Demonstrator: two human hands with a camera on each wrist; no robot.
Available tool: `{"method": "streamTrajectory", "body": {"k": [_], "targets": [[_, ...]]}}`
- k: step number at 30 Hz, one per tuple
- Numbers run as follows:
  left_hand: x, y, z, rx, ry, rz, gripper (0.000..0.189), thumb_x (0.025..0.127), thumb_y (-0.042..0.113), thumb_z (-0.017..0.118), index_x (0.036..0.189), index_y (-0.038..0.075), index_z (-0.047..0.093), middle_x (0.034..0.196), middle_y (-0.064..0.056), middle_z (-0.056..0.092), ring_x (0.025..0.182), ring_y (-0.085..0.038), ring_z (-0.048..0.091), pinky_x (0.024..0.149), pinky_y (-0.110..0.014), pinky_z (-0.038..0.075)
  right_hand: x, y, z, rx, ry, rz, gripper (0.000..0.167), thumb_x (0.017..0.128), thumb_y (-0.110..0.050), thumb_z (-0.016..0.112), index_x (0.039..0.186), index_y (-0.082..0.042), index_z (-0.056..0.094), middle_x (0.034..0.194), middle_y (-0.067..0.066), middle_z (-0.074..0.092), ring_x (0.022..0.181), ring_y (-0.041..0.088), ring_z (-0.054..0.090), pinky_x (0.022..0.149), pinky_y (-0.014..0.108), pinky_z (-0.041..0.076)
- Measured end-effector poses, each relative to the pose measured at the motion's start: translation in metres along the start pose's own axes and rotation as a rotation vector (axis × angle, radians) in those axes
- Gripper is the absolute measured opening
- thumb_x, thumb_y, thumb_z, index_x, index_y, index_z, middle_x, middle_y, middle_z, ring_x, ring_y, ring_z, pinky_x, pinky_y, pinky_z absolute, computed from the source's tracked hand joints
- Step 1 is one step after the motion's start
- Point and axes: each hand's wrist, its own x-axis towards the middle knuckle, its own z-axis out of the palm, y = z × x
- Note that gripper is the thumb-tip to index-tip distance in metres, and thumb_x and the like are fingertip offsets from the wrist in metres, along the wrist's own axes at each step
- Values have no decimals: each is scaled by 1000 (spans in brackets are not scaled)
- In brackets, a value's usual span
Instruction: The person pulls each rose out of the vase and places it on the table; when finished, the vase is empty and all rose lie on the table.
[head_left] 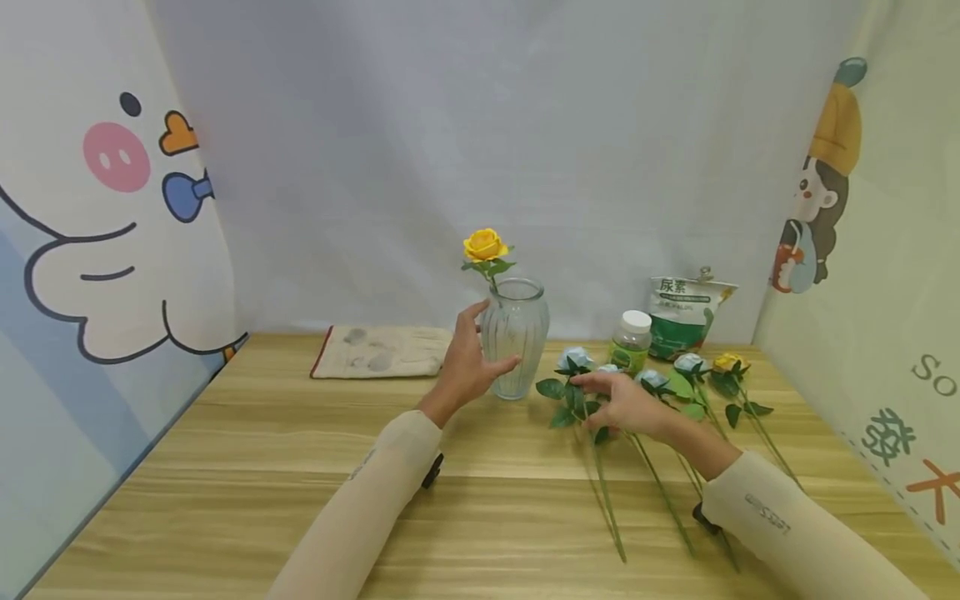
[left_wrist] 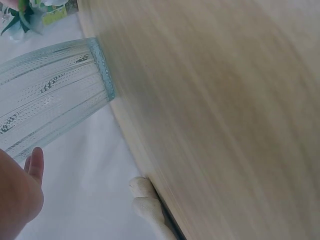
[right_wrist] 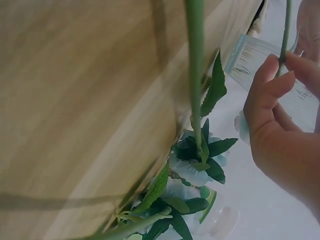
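A ribbed clear glass vase (head_left: 516, 333) stands upright on the table, with a yellow rose (head_left: 486, 246) leaning out of its mouth to the left. My left hand (head_left: 468, 358) holds the vase from its left side, thumb across the front; part of that hand (left_wrist: 17, 195) shows low in the left wrist view. To the vase's right, a light-blue rose (head_left: 575, 360) has its head just above the wood. Thumb and fingertips of my right hand (head_left: 626, 402) pinch its green stem (right_wrist: 286, 35), as the right wrist view shows.
More blue roses (head_left: 690, 363) and another yellow rose (head_left: 730, 362) lie at the right, stems toward the front. Behind them stand a white-lidded jar (head_left: 632, 342) and a green-and-white bag (head_left: 681, 321). A cream work glove (head_left: 382, 350) lies left of the vase.
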Motion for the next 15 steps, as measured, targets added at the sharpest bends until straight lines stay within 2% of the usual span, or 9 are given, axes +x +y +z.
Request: {"method": "streamTrajectory", "body": {"k": [2,8,13,15], "targets": [[0,0,0,2,0,-2,94,84,30,81,155,14,20,152,-15,30,129,-34,45,95,-49,48,2,2,1,-9,-13,10,73,80,4,74,146,4,43,148,34,36,66,21,57,50,39,46],[0,0,0,-3,2,-6,94,85,32,81,155,15,20,152,-15,30,129,-33,44,95,-49,48,9,7,3,-29,-19,44,70,78,3,75,143,2,48,145,35,41,57,20,53,50,38,48],[0,-1,0,-10,-2,-9,93,85,32,80,155,15,20,152,-14,29,130,-33,44,95,-50,48,12,9,4,-34,-20,56,72,78,2,75,145,2,46,145,33,41,83,23,62,54,41,51],[0,-1,0,-10,-2,-9,94,85,32,80,155,15,20,152,-15,29,130,-34,44,95,-50,48,13,9,4,-40,-28,64,73,79,1,75,146,1,45,146,33,41,86,26,62,55,41,51]]}}
